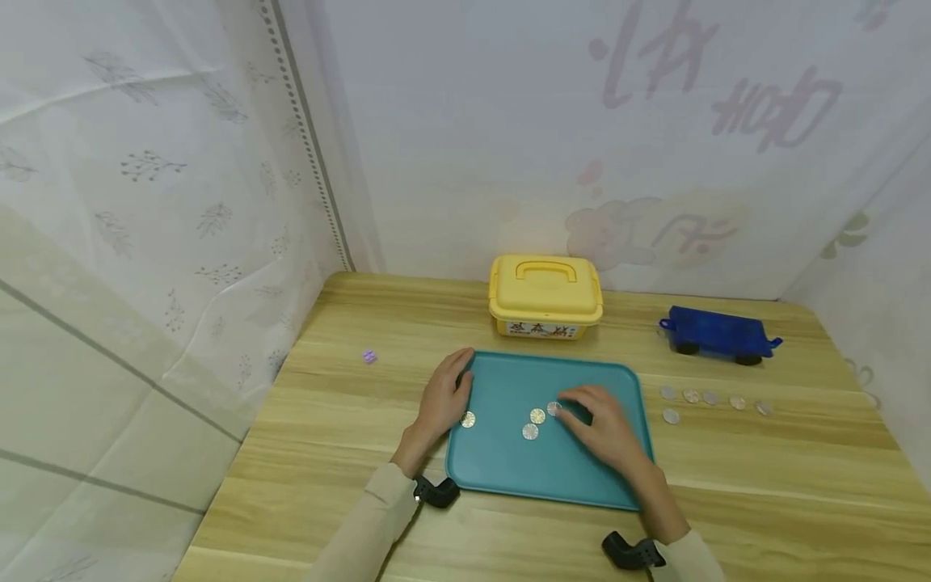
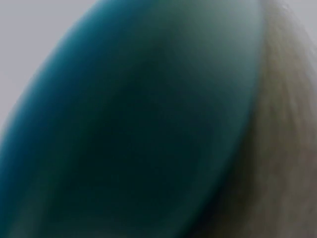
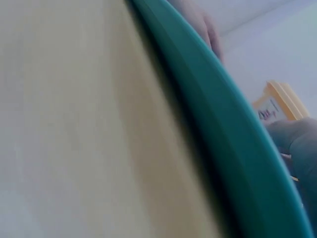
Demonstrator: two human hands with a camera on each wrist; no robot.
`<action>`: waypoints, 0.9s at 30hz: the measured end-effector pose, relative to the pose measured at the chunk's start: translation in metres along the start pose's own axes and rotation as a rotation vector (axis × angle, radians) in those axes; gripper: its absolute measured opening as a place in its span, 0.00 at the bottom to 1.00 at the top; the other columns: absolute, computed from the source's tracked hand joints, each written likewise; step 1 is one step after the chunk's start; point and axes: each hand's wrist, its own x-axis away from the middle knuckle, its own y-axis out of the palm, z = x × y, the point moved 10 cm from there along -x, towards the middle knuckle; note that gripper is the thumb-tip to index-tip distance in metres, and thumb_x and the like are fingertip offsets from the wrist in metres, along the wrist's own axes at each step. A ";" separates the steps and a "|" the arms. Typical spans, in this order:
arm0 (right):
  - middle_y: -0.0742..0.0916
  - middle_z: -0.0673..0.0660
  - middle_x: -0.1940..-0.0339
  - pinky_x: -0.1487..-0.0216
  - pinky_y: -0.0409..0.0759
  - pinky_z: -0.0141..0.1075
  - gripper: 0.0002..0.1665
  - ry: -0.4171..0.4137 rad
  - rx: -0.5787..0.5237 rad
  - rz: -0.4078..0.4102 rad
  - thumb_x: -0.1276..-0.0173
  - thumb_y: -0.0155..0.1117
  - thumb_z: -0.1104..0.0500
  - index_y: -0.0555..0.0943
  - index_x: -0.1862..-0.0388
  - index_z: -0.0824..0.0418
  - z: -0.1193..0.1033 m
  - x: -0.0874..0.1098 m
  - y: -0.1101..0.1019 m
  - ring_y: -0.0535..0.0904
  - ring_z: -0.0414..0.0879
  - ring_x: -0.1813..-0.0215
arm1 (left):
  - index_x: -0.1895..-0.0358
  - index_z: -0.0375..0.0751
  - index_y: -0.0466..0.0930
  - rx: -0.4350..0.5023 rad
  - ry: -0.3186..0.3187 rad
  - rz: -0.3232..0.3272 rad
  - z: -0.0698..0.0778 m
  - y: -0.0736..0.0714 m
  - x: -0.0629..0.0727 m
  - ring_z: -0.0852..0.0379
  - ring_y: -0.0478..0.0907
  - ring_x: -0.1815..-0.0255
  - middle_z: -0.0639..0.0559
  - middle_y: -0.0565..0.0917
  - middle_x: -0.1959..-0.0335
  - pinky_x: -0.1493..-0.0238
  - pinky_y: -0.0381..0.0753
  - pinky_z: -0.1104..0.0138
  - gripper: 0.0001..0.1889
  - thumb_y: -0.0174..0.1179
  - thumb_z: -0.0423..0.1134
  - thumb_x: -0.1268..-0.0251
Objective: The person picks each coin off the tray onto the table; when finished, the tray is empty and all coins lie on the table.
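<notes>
A teal tray (image 1: 502,469) lies on the wooden table with several coins on it. My left hand (image 1: 440,400) rests along the tray's left rim, fingers fairly straight towards the far corner and thumb at the inner side. Near that thumb lies a gold-coloured coin (image 1: 468,419). My right hand (image 1: 607,428) is over the tray's right half, its thumb and forefinger pinching a silver coin (image 1: 554,409). Just left of it are a second gold-coloured coin (image 1: 537,415) and another silver coin (image 1: 530,432). The left wrist view is a blur of teal tray (image 2: 148,124).
Behind the tray stands a yellow lidded box (image 1: 545,295) with a handle. A blue wheeled toy wagon (image 1: 716,333) is at the back right, with several loose coins (image 1: 709,398) in front of it. A small purple piece (image 1: 369,356) lies at the left.
</notes>
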 end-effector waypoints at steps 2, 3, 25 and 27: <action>0.88 0.53 0.55 0.46 0.78 0.51 0.15 -0.022 0.003 0.015 0.38 0.74 0.57 0.87 0.52 0.58 -0.003 0.000 0.005 0.81 0.51 0.49 | 0.29 0.33 0.69 0.004 -0.001 0.002 -0.001 0.001 0.000 0.44 0.67 0.26 0.40 0.72 0.29 0.26 0.68 0.51 0.23 0.51 0.33 0.24; 0.88 0.52 0.55 0.47 0.77 0.50 0.15 -0.031 0.006 0.022 0.38 0.75 0.57 0.87 0.52 0.57 -0.004 0.000 0.007 0.80 0.50 0.49 | 0.29 0.33 0.69 0.001 0.001 0.003 -0.001 0.001 0.000 0.44 0.67 0.26 0.40 0.72 0.29 0.26 0.68 0.51 0.23 0.51 0.33 0.24; 0.83 0.55 0.55 0.44 0.68 0.52 0.11 0.044 -0.035 -0.033 0.36 0.72 0.58 0.85 0.55 0.57 0.002 -0.002 0.017 0.73 0.52 0.50 | 0.29 0.33 0.68 0.007 0.008 -0.007 -0.001 0.002 -0.001 0.44 0.67 0.26 0.40 0.71 0.28 0.26 0.67 0.50 0.24 0.52 0.33 0.25; 0.82 0.55 0.54 0.44 0.68 0.52 0.11 0.049 -0.035 -0.034 0.36 0.72 0.58 0.85 0.55 0.56 0.003 -0.002 0.017 0.73 0.52 0.50 | 0.29 0.33 0.68 0.007 0.007 -0.010 -0.002 0.002 -0.001 0.44 0.66 0.26 0.40 0.71 0.28 0.26 0.67 0.51 0.24 0.51 0.33 0.24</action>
